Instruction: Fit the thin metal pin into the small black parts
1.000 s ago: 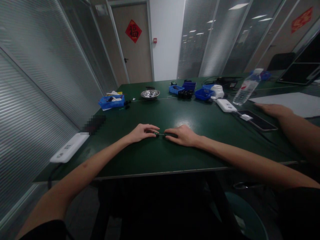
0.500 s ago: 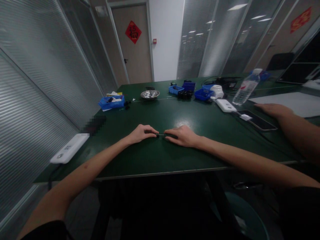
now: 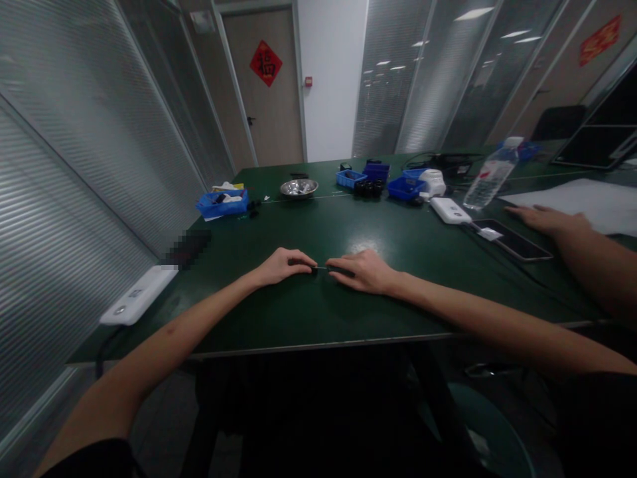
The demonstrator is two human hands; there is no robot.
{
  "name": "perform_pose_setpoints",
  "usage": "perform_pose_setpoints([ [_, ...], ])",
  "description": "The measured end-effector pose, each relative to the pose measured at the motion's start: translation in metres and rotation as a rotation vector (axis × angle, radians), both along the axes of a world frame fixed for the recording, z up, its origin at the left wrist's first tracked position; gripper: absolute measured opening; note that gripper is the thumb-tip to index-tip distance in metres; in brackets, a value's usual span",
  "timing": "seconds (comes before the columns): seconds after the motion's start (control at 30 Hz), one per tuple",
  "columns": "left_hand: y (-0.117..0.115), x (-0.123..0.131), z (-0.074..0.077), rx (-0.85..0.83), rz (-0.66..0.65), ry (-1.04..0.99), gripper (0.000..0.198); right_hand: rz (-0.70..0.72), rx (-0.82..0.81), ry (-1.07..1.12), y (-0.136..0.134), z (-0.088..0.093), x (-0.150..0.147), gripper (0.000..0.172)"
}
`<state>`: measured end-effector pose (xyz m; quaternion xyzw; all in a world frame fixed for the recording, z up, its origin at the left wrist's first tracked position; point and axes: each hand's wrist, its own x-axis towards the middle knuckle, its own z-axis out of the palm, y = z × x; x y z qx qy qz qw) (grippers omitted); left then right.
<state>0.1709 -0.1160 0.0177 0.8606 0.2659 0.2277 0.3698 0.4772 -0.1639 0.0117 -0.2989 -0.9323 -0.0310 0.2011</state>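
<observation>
My left hand (image 3: 284, 264) rests on the green table (image 3: 308, 312) with its fingers curled round a small dark part that I cannot make out. My right hand (image 3: 359, 270) lies just to its right, fingers closed on a small dark tool with a thin shaft (image 3: 322, 268) that bridges the gap between the two hands. The fingertips nearly meet at the middle of the table.
Another person's hand (image 3: 545, 218) lies flat at the right by a phone (image 3: 512, 239) and a white sheet. Further back stand a water bottle (image 3: 491, 174), blue bins (image 3: 222, 201), a metal bowl (image 3: 298, 188) and a white device (image 3: 450, 210). A white power strip (image 3: 137, 295) lies at the left edge.
My hands stay almost in place; the left fingers curl in a little tighter. The other person's hand at the right shifts slightly and spreads its fingers.
</observation>
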Motion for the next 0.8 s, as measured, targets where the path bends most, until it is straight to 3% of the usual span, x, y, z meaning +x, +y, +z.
perform_pose_setpoints([
  [0.43, 0.0021, 0.0015, -0.0043, 0.035, -0.040, 0.003, 0.031, 0.014, 0.008, -0.034, -0.0023, 0.0040, -0.0028, 0.043],
  [0.57, 0.0013, 0.0027, -0.0026, 0.030, -0.046, 0.012, 0.034, -0.048, 0.025, -0.026, -0.0030, 0.0021, -0.0039, 0.042],
  [0.8, 0.0018, 0.0046, -0.0021, -0.028, -0.041, -0.060, 0.056, -0.179, 0.001, -0.016, -0.0023, 0.0016, -0.0035, 0.042],
])
